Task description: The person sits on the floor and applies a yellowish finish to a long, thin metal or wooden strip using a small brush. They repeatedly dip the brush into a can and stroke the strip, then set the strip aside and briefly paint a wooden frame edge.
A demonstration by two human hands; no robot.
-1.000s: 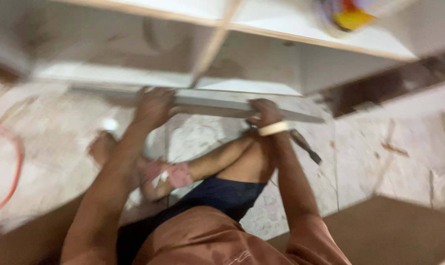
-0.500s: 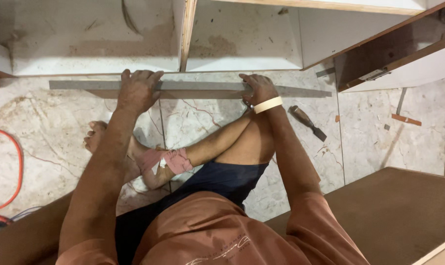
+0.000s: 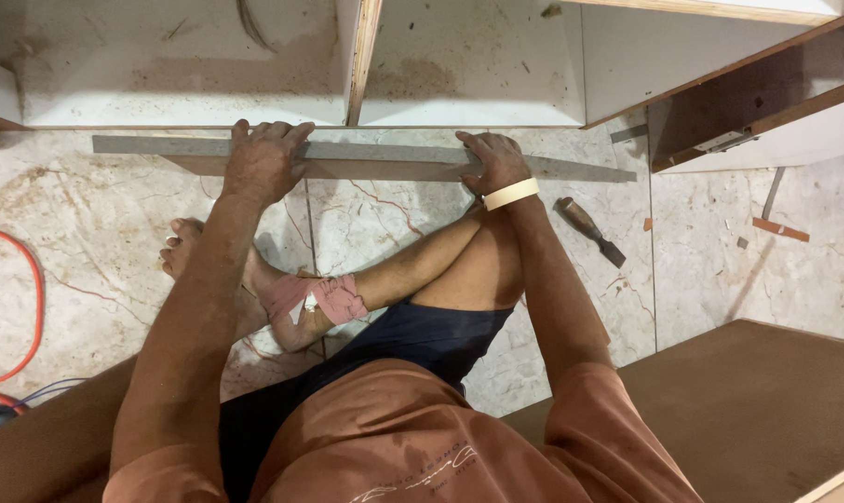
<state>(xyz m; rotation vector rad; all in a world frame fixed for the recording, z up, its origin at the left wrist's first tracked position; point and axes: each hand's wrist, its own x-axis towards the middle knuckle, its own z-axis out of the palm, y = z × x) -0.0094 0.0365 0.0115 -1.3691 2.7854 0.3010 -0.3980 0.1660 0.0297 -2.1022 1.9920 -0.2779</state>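
I sit on a marble floor point(image 3: 114, 242) with my legs crossed, facing a white cabinet carcass point(image 3: 468, 65). A long grey-faced board strip point(image 3: 384, 158) lies level in front of the cabinet's lower edge. My left hand point(image 3: 262, 160) grips it near its left part, fingers curled over the top edge. My right hand point(image 3: 492, 160), with a pale band on the wrist, grips it further right. A pink cloth point(image 3: 315, 298) is wrapped round my ankle.
A chisel with a wooden handle point(image 3: 589, 230) lies on the floor right of my right arm. A brown board point(image 3: 757, 410) lies at lower right. An orange cable point(image 3: 21, 307) curves at far left. Small offcuts point(image 3: 780, 228) lie near the open cabinet door point(image 3: 757, 102).
The view has steadied and dropped slightly from the cabinet shelves towards the floor. Both hands stay on the strip, which has hardly moved.
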